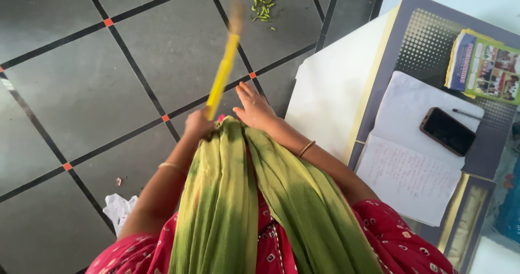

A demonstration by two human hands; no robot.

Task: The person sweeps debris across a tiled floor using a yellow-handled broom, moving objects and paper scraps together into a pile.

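The person's left hand (197, 125) is clenched round the near end of a yellow broom handle (221, 76), which slants up and away over the grey tiled floor (76, 84); its far end is blurred, so I cannot make out the bristles; beyond that end a small heap of green vegetable scraps (262, 4) lies on the tiles. The right hand (253, 109) sits just beside the left, fingers spread and released, grasping nothing, close to the handle but whether it touches I cannot tell. A green scarf (254, 209) hangs down over a red patterned dress (395, 241), its fold reaching both wrists. To the right stands a bench (428, 30) carrying an open notebook (406, 171), a dark phone (447, 131) lying on its page, a pen (467, 113) just beside it, and a colourful booklet (485, 67). A crumpled white scrap (118, 209) lies on the floor by the left elbow.
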